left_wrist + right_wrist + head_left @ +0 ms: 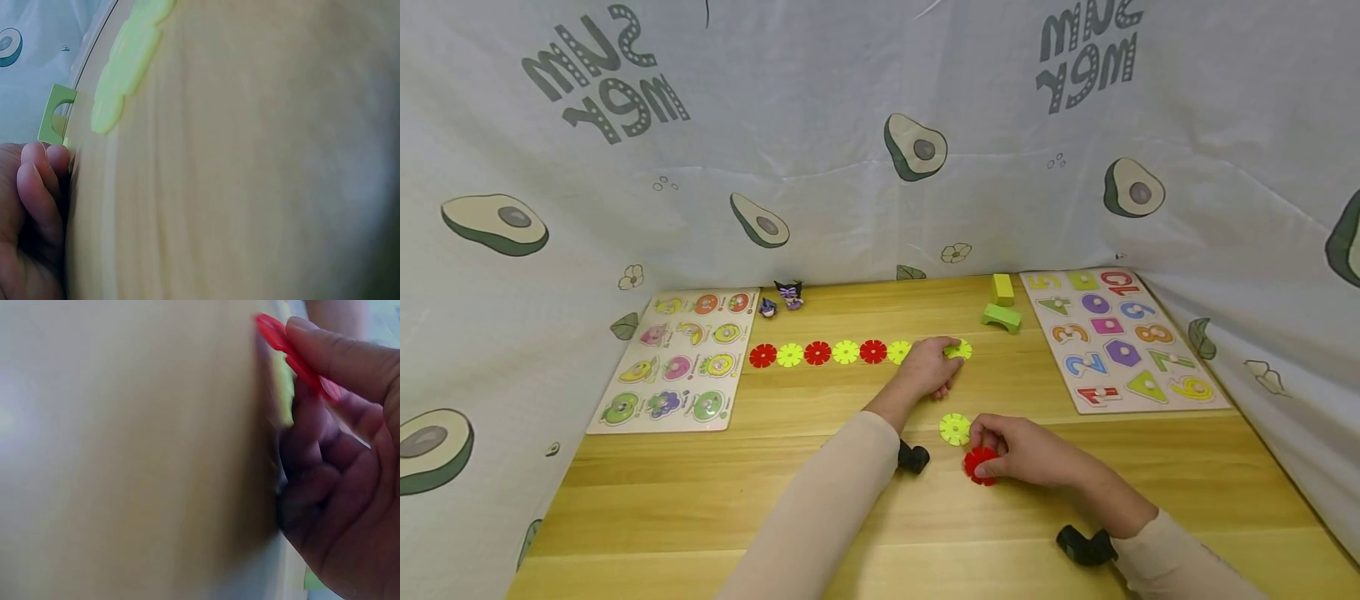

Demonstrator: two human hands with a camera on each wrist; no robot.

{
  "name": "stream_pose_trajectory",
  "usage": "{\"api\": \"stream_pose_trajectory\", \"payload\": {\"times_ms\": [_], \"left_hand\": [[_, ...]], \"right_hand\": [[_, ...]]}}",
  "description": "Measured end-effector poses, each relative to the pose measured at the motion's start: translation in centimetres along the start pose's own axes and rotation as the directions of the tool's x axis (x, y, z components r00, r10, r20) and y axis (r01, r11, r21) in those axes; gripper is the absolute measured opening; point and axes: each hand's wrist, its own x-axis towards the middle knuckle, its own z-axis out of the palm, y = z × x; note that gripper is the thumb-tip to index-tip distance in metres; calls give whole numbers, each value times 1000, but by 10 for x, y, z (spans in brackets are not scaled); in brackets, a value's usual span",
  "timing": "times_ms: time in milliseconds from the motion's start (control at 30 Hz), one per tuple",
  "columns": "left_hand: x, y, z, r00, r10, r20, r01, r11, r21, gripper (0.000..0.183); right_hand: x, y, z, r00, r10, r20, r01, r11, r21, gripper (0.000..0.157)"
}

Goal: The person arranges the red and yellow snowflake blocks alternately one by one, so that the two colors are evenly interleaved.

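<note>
A row of red and yellow notched plastic discs lies across the table, starting with a red disc (763,356) at the left. My left hand (928,367) is at the row's right end, its thumb and index finger at opposite edges of a yellow disc (961,350). That hand hides part of the row. My right hand (1030,450) pinches a red disc (980,467) between thumb and fingers; the right wrist view shows this red disc (300,359) tilted above the table. Beside it a loose yellow disc (954,429) lies flat.
A fruit puzzle board (735,392) lies at the left, a number puzzle board (1075,312) at the right. Green blocks, an arch (1002,318) and a rectangular block (1002,290), are at the back. Two small figurines (790,294) stand back left. A printed curtain (842,100) hangs behind.
</note>
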Motion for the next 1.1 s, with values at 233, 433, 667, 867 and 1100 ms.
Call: {"api": "stream_pose_trajectory", "payload": {"times_ms": [233, 433, 667, 867, 1100], "left_hand": [[-1, 2, -3, 1000, -6, 2, 6, 1000, -14, 38], [0, 3, -1, 1000, -30, 4, 30, 999, -16, 39], [1, 3, 2, 999, -34, -2, 34, 999, -7, 39], [1, 2, 3, 999, -34, -8, 33, 999, -9, 38], [0, 0, 1, 999, -34, -1, 34, 999, -22, 38]], "right_hand": [[19, 10, -28, 987, 128, -100, -103, 969, 223, 31], [43, 25, -59, 931, 288, -222, -222, 934, 281, 39], [66, 33, -77, 892, 346, -290, -302, 935, 184, 38], [79, 35, -88, 867, 392, -308, -386, 919, 81, 36], [92, 37, -89, 854, 403, -329, -413, 910, 43, 33]]}}
